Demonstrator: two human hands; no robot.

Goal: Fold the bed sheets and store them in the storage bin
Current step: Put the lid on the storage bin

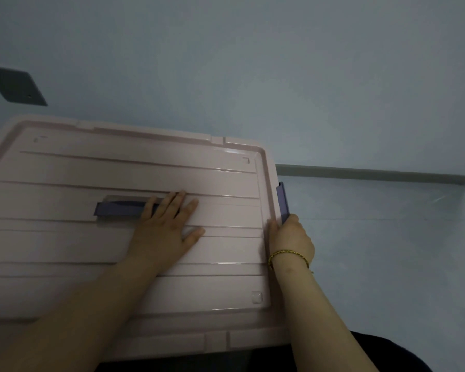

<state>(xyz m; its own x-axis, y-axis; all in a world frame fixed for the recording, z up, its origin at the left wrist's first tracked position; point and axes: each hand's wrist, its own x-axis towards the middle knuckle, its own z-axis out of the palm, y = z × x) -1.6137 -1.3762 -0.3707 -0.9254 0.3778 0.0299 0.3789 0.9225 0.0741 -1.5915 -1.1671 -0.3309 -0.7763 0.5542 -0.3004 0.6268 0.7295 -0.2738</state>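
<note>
Two hands rest on one pale pink storage bin (247, 342), which fills the near left of the view, its far edge close to the wall (279, 76). Its lid (65, 251) is on and lies flat, glossy, moulded with long ridges that run left to right and a raised rim all round. A dull purple handle (118, 209) sits in a recess at the lid's middle. The left hand (164, 226) lies palm down on the lid, its fingers (191, 204) straight and slightly spread, covering the handle's right end and holding nothing. At the bin's right edge stands a purple latch (283, 202), upright against the side. The right hand (290, 237) grips its near end, fingers curled down over the edge and the thumb (273, 229) pressed on the lid's rim. A gold bracelet (287, 255) circles that wrist.

On the pale blue wall at far left hangs a dark wall plate (15, 85). A grey skirting board (373, 174) runs right from the bin, above pale floor (387, 251). Dark cloth (387, 353) shows at the near right.
</note>
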